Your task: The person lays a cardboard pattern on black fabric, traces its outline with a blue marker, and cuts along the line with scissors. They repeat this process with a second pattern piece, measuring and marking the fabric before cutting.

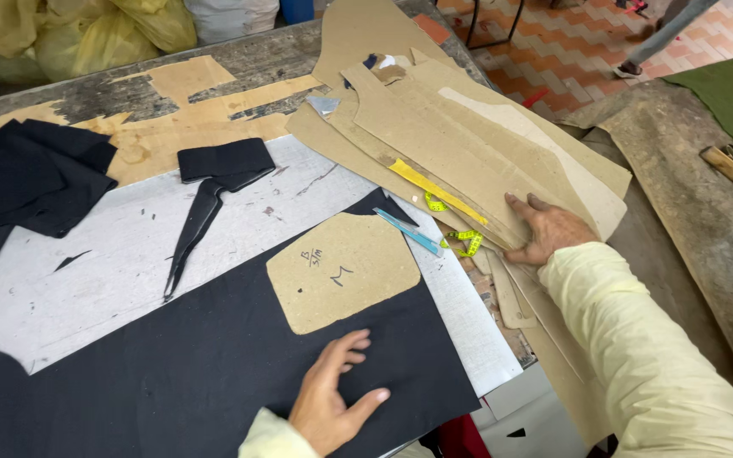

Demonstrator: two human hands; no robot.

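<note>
Left hand (328, 399) lies flat, fingers spread, on the black cloth (214, 365) at the near edge of the surface (112, 254), just below a small cardboard pattern (341, 271) sitting on that cloth. Right hand (549, 231) presses on the stack of cardboard patterns (468, 144) at the right edge, next to a yellow tape measure (460, 229) and a blue pen (409, 231).

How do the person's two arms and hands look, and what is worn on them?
Both arms wear long, loose sleeves of pale yellow cloth, softly creased, ending at the wrists. The left hand and the right hand are bare: no gloves, and no ring, watch or bracelet can be seen in this view.
</note>
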